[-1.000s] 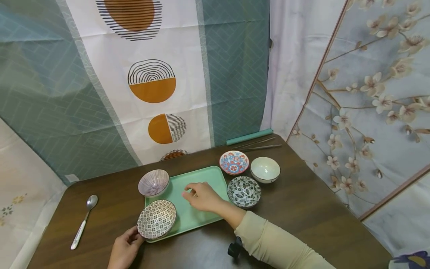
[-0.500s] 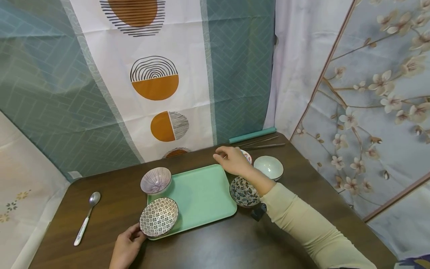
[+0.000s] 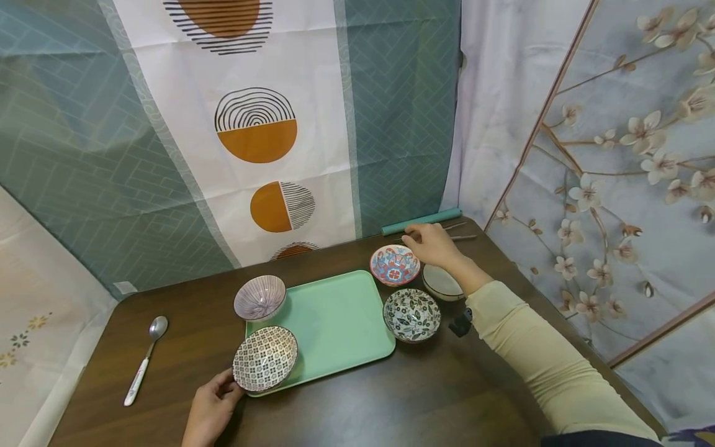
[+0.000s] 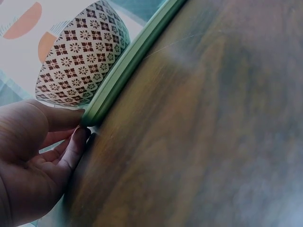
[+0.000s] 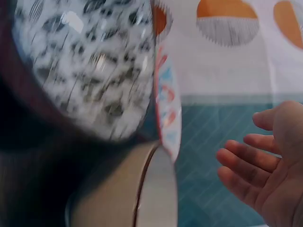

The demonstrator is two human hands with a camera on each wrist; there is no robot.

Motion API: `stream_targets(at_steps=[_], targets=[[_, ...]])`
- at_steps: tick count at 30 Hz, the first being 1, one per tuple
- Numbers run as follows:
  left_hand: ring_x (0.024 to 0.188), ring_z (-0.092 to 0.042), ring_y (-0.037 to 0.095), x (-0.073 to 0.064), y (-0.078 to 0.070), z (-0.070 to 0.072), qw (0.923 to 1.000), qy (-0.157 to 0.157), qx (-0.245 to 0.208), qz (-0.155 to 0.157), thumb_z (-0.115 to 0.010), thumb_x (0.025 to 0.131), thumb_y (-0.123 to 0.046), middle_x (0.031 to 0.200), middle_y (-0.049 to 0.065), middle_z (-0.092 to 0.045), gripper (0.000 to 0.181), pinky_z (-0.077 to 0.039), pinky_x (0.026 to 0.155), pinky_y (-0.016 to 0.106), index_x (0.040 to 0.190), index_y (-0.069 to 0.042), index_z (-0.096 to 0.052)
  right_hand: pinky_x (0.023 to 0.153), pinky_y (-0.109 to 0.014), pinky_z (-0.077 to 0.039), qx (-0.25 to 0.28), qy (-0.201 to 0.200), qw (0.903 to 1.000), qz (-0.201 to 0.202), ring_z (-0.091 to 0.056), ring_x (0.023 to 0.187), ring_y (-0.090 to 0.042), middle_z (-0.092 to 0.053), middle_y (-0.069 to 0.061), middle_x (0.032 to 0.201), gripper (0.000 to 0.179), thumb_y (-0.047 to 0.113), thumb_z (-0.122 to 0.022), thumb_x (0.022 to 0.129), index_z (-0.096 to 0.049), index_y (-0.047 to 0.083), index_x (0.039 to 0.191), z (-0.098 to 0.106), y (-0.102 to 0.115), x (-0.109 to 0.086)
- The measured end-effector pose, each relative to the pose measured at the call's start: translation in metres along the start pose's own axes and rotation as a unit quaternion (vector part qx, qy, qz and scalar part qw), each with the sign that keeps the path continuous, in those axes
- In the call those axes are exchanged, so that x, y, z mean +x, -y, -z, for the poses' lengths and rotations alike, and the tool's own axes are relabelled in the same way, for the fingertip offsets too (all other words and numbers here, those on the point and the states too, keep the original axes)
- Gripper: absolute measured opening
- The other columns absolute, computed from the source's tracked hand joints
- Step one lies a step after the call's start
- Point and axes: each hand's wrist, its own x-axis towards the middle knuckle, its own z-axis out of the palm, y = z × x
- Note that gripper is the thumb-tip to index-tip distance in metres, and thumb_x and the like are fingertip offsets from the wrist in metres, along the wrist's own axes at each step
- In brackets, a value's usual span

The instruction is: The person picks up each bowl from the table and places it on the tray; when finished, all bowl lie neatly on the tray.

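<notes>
At the near left corner of the green tray point(image 3: 341, 323), my left hand point(image 3: 212, 403) pinches the rim between thumb and fingers, as the left wrist view shows at the tray edge point(image 4: 102, 101). A bowl with a brown flower-grid pattern point(image 3: 265, 359) sits on that corner, right by the fingers. My right hand point(image 3: 436, 245) is over the far right of the table, its fingers apart with nothing in them in the right wrist view. Under it lies a plain white bowl point(image 3: 441, 282), partly hidden. Beside it are a red-and-blue patterned bowl point(image 3: 394, 266) and a black-and-white leaf bowl point(image 3: 411, 315).
A purple-striped bowl point(image 3: 259, 298) stands at the tray's far left corner. On the left lies a spoon with a white handle point(image 3: 136, 382). Along the back edge are a teal roll point(image 3: 421, 221) and thin dark sticks point(image 3: 463, 237), partly behind the right hand.
My right hand has travelled from above the tray, across the red-and-blue bowl, to the far right near the sticks. My left hand still holds the tray corner.
</notes>
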Motion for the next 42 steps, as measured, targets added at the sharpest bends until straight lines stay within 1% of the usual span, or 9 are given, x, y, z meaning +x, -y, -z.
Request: stream_targets(at_steps=[7,15,19,24,27,31,36,38,42], targets=[[0.079,-0.062,0.007,0.0,-0.001,0.001,0.9998,-0.007,0.013,-0.015,-0.071,0.09,0.0,0.093,0.013,-0.073,0.038,-0.05,0.068,0.021,0.123,0.015,-0.063,0.089,-0.051,-0.053,-0.053,-0.008,0.9986,-0.003,-0.068,0.103,-0.035,-0.071,-0.02,0.113,0.035,0.022,-0.06,0.102,-0.065,-0.002,0.127,0.002,-0.033,0.002],[0.076,-0.062,0.006,0.0,0.002,0.001,0.9998,-0.007,0.016,-0.013,-0.071,0.089,0.0,0.091,0.011,-0.073,0.038,-0.05,0.068,0.021,0.123,0.014,-0.063,0.089,-0.052,-0.052,-0.09,0.002,0.9959,-0.005,-0.067,0.102,-0.037,-0.071,-0.022,0.112,0.034,0.018,-0.062,0.101,-0.065,-0.006,0.125,-0.003,-0.061,0.002],[0.076,-0.062,0.005,0.001,0.002,0.001,0.9998,-0.004,0.013,-0.012,-0.071,0.089,0.0,0.091,0.011,-0.073,0.038,-0.05,0.068,0.021,0.124,0.015,-0.063,0.091,-0.054,-0.051,-0.104,0.01,0.9944,-0.016,-0.066,0.105,-0.039,-0.07,-0.023,0.114,0.035,0.018,-0.062,0.101,-0.064,-0.007,0.126,-0.003,-0.076,0.003],[0.077,-0.062,0.005,0.002,0.001,0.001,0.9999,-0.002,0.014,-0.007,-0.071,0.09,0.0,0.093,0.012,-0.073,0.039,-0.05,0.067,0.021,0.125,0.015,-0.062,0.092,-0.055,-0.05,-0.089,0.018,0.9957,-0.018,-0.064,0.108,-0.041,-0.069,-0.024,0.116,0.034,0.014,-0.057,0.102,-0.062,-0.007,0.129,0.003,-0.096,0.006],[0.078,-0.063,0.007,0.003,0.0,0.0,0.9999,0.001,0.013,0.002,-0.07,0.09,0.0,0.094,0.012,-0.073,0.04,-0.051,0.067,0.021,0.126,0.015,-0.061,0.092,-0.056,-0.049,-0.067,0.011,0.9975,-0.022,-0.063,0.107,-0.044,-0.067,-0.027,0.117,0.033,0.01,-0.052,0.104,-0.062,-0.009,0.129,0.012,-0.111,0.005],[0.078,-0.064,0.006,0.002,0.001,0.0,0.9999,0.002,0.006,0.01,-0.07,0.09,0.0,0.095,0.013,-0.073,0.041,-0.051,0.066,0.02,0.126,0.016,-0.06,0.094,-0.06,-0.046,-0.057,0.01,0.9978,-0.031,-0.059,0.111,-0.049,-0.063,-0.031,0.122,0.034,0.006,-0.048,0.104,-0.059,-0.012,0.13,0.025,-0.129,0.001],[0.079,-0.064,0.006,0.003,0.0,0.0,1.0,0.0,0.001,0.009,-0.07,0.09,0.001,0.097,0.013,-0.073,0.041,-0.052,0.067,0.02,0.127,0.015,-0.06,0.099,-0.062,-0.043,-0.084,0.04,0.9954,-0.021,-0.055,0.118,-0.052,-0.059,-0.033,0.129,0.038,0.003,-0.048,0.102,-0.053,-0.013,0.137,0.033,-0.145,-0.003],[0.08,-0.064,0.006,0.003,0.001,0.0,1.0,0.001,-0.001,0.007,-0.069,0.09,0.001,0.097,0.014,-0.073,0.041,-0.052,0.068,0.02,0.127,0.016,-0.06,0.101,-0.063,-0.041,-0.094,0.052,0.9941,-0.012,-0.053,0.121,-0.053,-0.057,-0.034,0.132,0.041,0.0,-0.05,0.1,-0.05,-0.014,0.139,0.031,-0.148,-0.004],[0.08,-0.064,0.006,0.002,0.002,0.0,1.0,0.004,-0.004,0.007,-0.07,0.09,0.001,0.098,0.014,-0.073,0.041,-0.052,0.069,0.02,0.127,0.016,-0.06,0.098,-0.061,-0.044,-0.109,0.075,0.9912,-0.005,-0.052,0.121,-0.054,-0.053,-0.037,0.135,0.047,-0.003,-0.054,0.097,-0.046,-0.015,0.141,0.021,-0.155,-0.008]])
